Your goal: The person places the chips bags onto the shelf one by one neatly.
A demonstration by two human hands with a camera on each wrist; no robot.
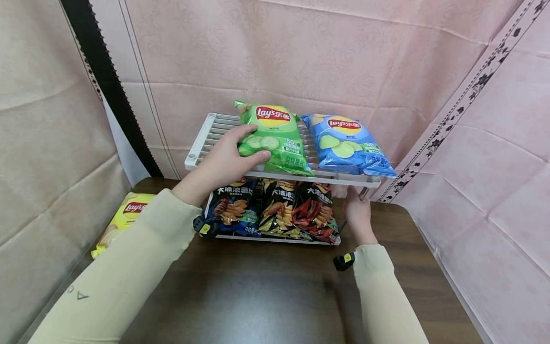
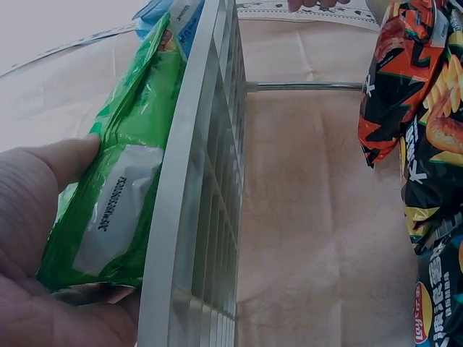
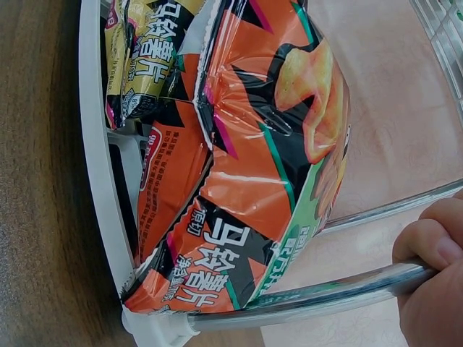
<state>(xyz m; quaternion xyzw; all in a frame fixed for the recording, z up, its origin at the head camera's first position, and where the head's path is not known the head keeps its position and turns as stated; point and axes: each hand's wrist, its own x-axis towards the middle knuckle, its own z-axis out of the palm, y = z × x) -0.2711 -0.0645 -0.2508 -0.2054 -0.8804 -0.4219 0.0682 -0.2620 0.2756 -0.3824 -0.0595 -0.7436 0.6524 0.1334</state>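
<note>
My left hand (image 1: 225, 160) holds a green Lay's chip bag (image 1: 279, 141) by its left side, over the upper shelf (image 1: 198, 145) of a white two-tier rack. In the left wrist view, thumb and fingers lie on opposite edges of the bag, which leans close against the slats. To its right, a blue Lay's chip bag (image 1: 343, 148) rests on the same shelf, its corner past the front rim. Lower down at the rack's right side, my right hand (image 1: 357, 212) grips a metal post (image 3: 325, 293), fingers curled round it.
On the lower shelf stand a dark blue chip bag (image 1: 234, 210), a black-and-yellow one (image 1: 278, 210) and a red-and-black one (image 1: 315, 210). A yellow Lay's bag (image 1: 122, 217) lies at the left of the brown table (image 1: 258, 291). Pink cloth (image 1: 301, 52) hangs close behind the rack.
</note>
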